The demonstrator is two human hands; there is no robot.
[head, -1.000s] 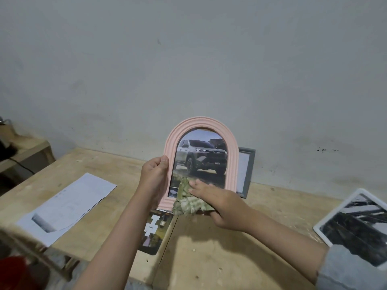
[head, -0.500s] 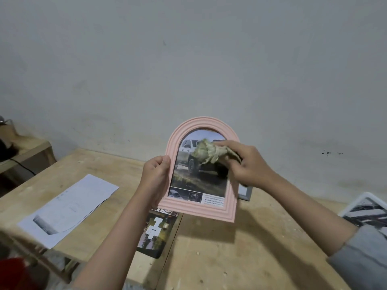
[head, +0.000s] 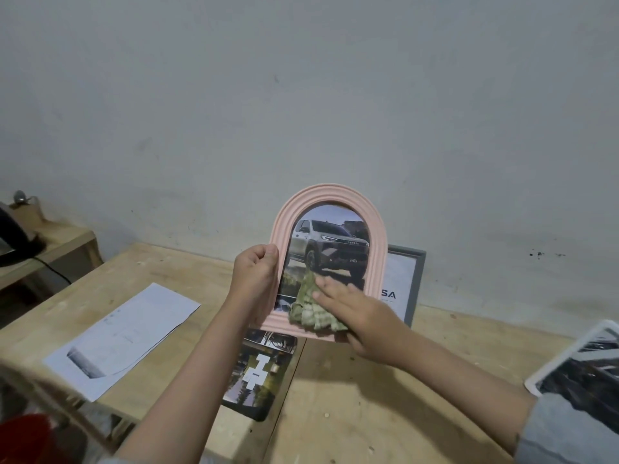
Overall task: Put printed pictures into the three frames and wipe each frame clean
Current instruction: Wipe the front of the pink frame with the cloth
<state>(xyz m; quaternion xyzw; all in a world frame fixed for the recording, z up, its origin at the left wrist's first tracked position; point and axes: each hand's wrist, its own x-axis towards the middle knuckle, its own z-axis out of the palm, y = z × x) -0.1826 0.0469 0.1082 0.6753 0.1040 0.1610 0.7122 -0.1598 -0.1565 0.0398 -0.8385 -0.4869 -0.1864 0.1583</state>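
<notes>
The pink arched frame (head: 330,209), containing a truck picture (head: 330,244), is held upright above the table (head: 385,396) by the left hand (head: 256,279). A green cloth (head: 313,313) is pressed flat against its lower glass by the right hand (head: 355,313).

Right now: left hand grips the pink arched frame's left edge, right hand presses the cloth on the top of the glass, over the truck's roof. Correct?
Not quite. The head view shows the right hand pressing the green cloth on the bottom of the glass, below the truck, reaching the lower rim. The left hand does grip the pink arched frame at its left edge.
</notes>
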